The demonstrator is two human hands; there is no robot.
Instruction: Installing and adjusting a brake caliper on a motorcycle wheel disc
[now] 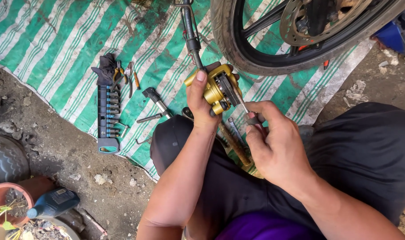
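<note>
My left hand grips a gold brake caliper, thumb on its top, above my knee. A black hose runs from the caliper up toward the wheel. My right hand holds a screwdriver by its dark handle, and the metal tip pokes into the caliper's open side. Both forearms reach in from the bottom of the view over my black trousers.
A motorcycle front wheel with a brake disc stands at the top right. A socket rail, pliers, a ratchet and wrenches lie on the green-and-white striped tarp. A blue oil bottle and clay pot sit lower left.
</note>
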